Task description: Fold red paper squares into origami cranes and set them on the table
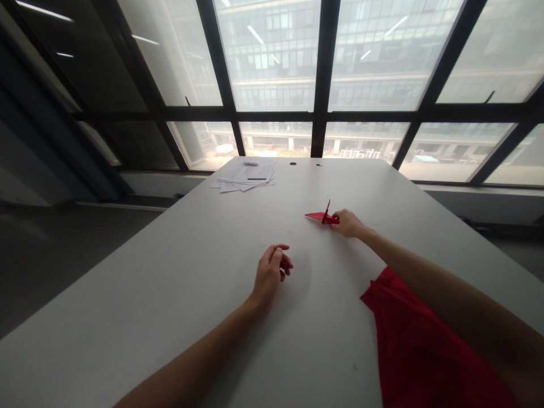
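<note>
My right hand reaches over the white table with its fingers closed on the near end of a small red pointed object. It looks like folded paper; a thin dark-red spike stands up from its middle, and its tip points left. My left hand hovers low over or rests on the table, which I cannot tell. Its fingers are loosely curled and apart, with nothing in them. Beneath my right forearm lies a large red cloth, creased, with a pointed corner toward the table's middle.
A loose pile of white papers lies at the far left, with a small pale item and a dark strip on it. Two small holes, one of them round, show near the far edge. Dark-framed windows stand behind the table.
</note>
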Action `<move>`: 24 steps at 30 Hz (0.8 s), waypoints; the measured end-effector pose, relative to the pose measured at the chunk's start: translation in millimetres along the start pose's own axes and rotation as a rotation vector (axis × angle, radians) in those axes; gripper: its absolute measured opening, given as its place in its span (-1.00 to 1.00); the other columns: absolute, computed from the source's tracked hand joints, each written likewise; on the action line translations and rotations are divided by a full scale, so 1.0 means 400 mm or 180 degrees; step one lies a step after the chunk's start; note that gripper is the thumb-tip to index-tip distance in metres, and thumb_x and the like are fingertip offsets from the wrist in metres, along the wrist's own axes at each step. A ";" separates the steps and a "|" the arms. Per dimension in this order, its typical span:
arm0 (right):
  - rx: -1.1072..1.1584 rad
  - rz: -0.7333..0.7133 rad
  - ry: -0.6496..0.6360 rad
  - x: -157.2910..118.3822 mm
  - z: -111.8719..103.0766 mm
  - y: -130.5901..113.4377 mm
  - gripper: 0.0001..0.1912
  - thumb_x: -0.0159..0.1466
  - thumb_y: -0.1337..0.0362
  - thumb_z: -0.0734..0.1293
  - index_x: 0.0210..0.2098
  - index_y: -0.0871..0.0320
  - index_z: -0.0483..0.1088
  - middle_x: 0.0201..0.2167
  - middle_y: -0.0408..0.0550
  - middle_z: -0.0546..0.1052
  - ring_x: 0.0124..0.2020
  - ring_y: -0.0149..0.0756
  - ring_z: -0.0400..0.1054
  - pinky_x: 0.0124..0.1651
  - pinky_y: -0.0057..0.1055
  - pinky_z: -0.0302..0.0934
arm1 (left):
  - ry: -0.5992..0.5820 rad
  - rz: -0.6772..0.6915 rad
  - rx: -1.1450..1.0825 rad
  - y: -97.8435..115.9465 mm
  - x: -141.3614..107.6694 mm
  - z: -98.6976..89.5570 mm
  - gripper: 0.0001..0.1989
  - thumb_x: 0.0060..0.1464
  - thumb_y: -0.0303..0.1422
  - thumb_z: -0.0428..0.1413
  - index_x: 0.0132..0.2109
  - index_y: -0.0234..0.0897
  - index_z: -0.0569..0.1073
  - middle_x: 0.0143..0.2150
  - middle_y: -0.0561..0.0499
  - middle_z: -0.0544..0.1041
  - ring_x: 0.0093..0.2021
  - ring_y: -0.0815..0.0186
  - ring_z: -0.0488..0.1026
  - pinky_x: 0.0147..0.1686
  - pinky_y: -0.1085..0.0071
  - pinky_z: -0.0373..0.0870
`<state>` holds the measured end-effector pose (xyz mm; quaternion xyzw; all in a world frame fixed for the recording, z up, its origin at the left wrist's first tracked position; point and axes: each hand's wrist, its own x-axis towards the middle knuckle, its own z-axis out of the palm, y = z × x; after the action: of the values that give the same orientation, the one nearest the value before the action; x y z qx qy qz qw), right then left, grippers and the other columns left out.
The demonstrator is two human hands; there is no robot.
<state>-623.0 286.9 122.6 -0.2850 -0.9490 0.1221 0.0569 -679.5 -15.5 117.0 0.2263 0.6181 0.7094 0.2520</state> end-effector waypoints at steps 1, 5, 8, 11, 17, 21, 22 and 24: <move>-0.0057 -0.0054 -0.0047 0.019 -0.009 0.008 -0.64 0.19 0.12 0.41 -0.08 0.18 0.53 -0.14 0.11 0.57 -0.06 -0.09 0.42 -0.04 -0.35 0.23 | 0.0001 0.0006 0.0042 -0.001 -0.001 -0.001 -0.70 0.17 -0.15 0.01 -0.10 -0.26 0.43 -0.48 0.07 0.46 -0.55 0.42 0.33 -0.63 0.56 0.11; -0.0236 -0.0190 -0.0202 0.066 -0.045 0.032 -0.34 0.08 0.12 0.51 0.15 0.14 0.41 -0.01 0.09 0.52 0.07 -0.05 0.35 0.07 -0.28 0.23 | -0.0159 0.0026 0.0386 -0.002 -0.006 -0.010 -0.71 0.19 -0.17 -0.01 -0.07 -0.25 0.42 -0.43 0.05 0.49 -0.51 0.40 0.40 -0.60 0.55 0.19; -0.0332 -0.0255 -0.0082 0.045 -0.055 0.037 -0.32 0.12 0.11 0.49 0.19 0.16 0.36 0.12 0.17 0.43 0.14 0.02 0.28 0.12 -0.20 0.20 | -0.0555 0.0270 0.1355 0.011 0.015 -0.018 -0.70 0.21 -0.25 -0.06 -0.04 -0.28 0.43 -0.30 -0.05 0.58 -0.39 0.31 0.52 -0.50 0.47 0.38; -0.0406 -0.0366 0.0184 -0.007 -0.045 0.030 -0.47 0.26 0.12 0.38 0.18 0.13 0.36 0.16 0.17 0.38 0.17 0.01 0.22 0.14 -0.20 0.17 | -0.0909 0.0708 0.2662 0.029 0.091 0.001 -0.71 0.19 -0.33 -0.06 -0.09 -0.30 0.51 -0.16 -0.13 0.62 -0.21 0.20 0.58 -0.21 0.30 0.51; -0.0547 -0.0446 0.0616 -0.068 0.002 -0.011 -0.69 0.39 0.20 0.21 0.03 0.17 0.44 0.03 0.18 0.45 0.08 -0.03 0.26 0.08 -0.22 0.17 | -0.0959 0.1199 0.3376 0.005 0.323 0.138 -0.53 0.17 -0.40 0.02 0.23 -0.35 0.36 0.34 -0.22 0.29 0.37 0.12 0.16 0.35 0.20 0.04; -0.0527 -0.0538 0.0660 -0.054 0.023 -0.020 -0.69 0.43 0.24 0.14 -0.03 0.15 0.48 -0.04 0.16 0.50 0.05 -0.06 0.27 0.08 -0.22 0.14 | -0.1003 0.1264 0.3676 -0.060 0.387 0.208 -0.44 0.24 -0.24 0.02 0.33 -0.32 0.22 0.42 -0.26 0.13 0.43 -0.03 0.01 0.34 -0.08 -0.08; -0.0497 -0.0539 0.0662 -0.047 0.027 -0.017 -0.68 0.43 0.26 0.13 -0.03 0.14 0.48 -0.04 0.16 0.50 0.05 -0.07 0.28 0.08 -0.22 0.13 | -0.0969 0.1289 0.3725 -0.075 0.389 0.215 -0.42 0.24 -0.20 0.03 0.33 -0.31 0.21 0.42 -0.27 0.12 0.43 -0.07 -0.01 0.34 -0.14 -0.12; -0.0408 -0.0509 0.0673 -0.033 0.033 -0.009 -0.68 0.42 0.31 0.12 -0.04 0.14 0.48 -0.04 0.16 0.51 0.05 -0.07 0.28 0.10 -0.20 0.11 | -0.0846 0.1373 0.3785 -0.093 0.382 0.218 -0.42 0.25 -0.15 0.02 0.33 -0.29 0.20 0.42 -0.28 0.12 0.43 -0.11 -0.05 0.32 -0.22 -0.22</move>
<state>-616.4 274.2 110.4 -0.2228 -0.9633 0.0256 0.1477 -739.0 152.4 93.0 0.5324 0.8098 0.2465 0.0098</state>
